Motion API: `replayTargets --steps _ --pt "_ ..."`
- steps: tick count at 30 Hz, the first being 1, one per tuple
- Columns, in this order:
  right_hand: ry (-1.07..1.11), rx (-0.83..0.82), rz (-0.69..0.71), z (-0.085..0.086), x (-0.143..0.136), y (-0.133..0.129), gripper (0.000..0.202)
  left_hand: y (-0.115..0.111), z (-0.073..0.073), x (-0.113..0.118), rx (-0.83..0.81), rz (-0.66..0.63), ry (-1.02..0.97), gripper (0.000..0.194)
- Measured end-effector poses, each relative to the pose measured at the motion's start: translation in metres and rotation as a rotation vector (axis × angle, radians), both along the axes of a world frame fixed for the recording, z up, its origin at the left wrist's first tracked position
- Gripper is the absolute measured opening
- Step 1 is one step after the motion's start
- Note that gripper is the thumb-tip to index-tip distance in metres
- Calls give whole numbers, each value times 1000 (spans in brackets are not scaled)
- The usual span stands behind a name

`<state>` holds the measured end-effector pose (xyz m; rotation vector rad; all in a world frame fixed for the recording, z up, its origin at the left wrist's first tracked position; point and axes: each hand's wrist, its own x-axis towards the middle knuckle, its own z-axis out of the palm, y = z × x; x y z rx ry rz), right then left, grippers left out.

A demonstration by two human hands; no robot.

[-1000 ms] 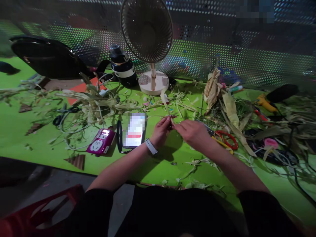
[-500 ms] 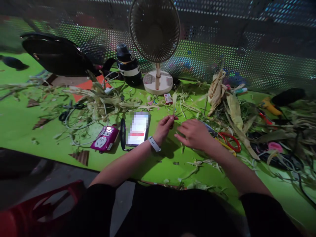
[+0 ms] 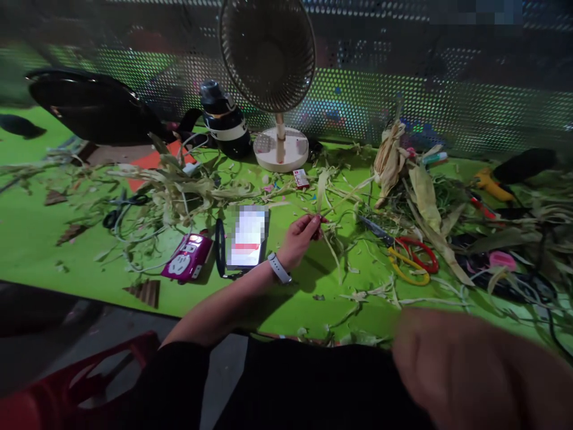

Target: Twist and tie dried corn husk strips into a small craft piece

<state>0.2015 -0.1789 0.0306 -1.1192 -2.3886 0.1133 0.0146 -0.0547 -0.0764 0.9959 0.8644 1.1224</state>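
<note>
My left hand [image 3: 301,239], with a pale watch on its wrist, pinches a pale strip of corn husk [image 3: 321,192] that rises above the fingertips. Thin husk shreds hang or lie just right of those fingers; I cannot tell which of them are held. Close to the camera at the lower right is my right hand [image 3: 456,364], smeared by motion, and its fingers cannot be made out. Scissors [image 3: 405,257] with red and yellow handles rest on the green table, between the two hands and to the right. A lit phone [image 3: 247,239] lies left of my left hand.
A fan [image 3: 281,149] and a dark bottle [image 3: 226,125] stand at the back by a perforated metal screen. Dry husks [image 3: 388,158] heap up on the right, near a yellow-handled tool [image 3: 492,184]. A purple power socket [image 3: 187,258] sits left of the phone.
My right hand has left its place beside the left one and swung down to the lower right, close to the camera. The left hand keeps its pinch on the husk strip.
</note>
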Motion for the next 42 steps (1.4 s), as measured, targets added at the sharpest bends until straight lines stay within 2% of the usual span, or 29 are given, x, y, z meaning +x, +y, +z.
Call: replayTargets --steps 2,5,8,9,11,13,18,21,24,28,31,35,40,42 --pt "129 -52 40 -2 -10 27 22 -4 3 1 60 -48 64 33" --pt "166 -133 -2 -14 -34 67 38 -10 3 2 140 -101 112 28" --pt "23 -189 -155 -33 -53 92 52 -13 -4 4 212 -121 146 22" --pt "-2 -186 -170 -38 -56 95 46 -13 -7 5 224 -126 153 20" --pt "1 -139 -131 -44 -57 97 31 -11 -11 5 217 -116 145 21" --pt "47 -25 -52 -44 -54 95 27 -8 -11 4 201 -91 109 23" --pt "-55 338 37 -42 -58 87 25 -8 6 -2 148 -11 -62 30" --pt "-79 427 105 -49 -62 86 22 -10 16 -3 22 9 -148 29" --pt "-27 452 126 -55 -56 90 22 -5 20 -3 -68 -20 -231 30" --pt "111 423 22 -58 -46 100 24 4 21 -6 -130 -54 -378 22" --pt "139 405 -25 -60 -45 105 18 8 22 -11 -162 -107 -431 20" --pt "150 401 -51 -63 -47 109 13 9 23 -15 -201 -160 -448 24" --pt "118 310 -3 -65 -45 112 13 10 23 -15 -238 -82 -412 37" --pt "83 291 16 -65 -44 113 14 11 20 -15 -208 -74 -342 34"
